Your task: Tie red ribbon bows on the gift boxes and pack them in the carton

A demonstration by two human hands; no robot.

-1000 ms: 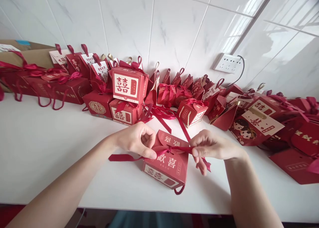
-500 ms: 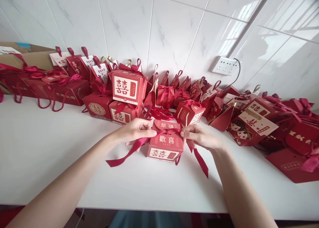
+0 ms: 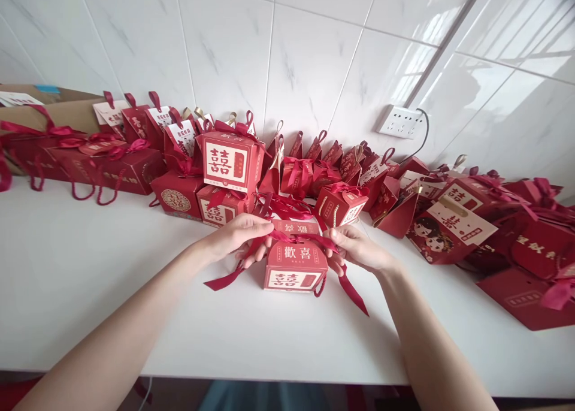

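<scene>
Ribbon [image 3: 320, 239] spans the red box [image 3: 296, 263] below frame centre, pinched by the left hand [image 3: 240, 234] and right hand [image 3: 358, 247].

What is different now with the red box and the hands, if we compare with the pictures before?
The red box has turned to face the view squarely and moved back toward the wall. The left hand and right hand went with it, pinching ribbon; more ribbon shows below the right one. The stacked boxes and socket stayed put.
</scene>
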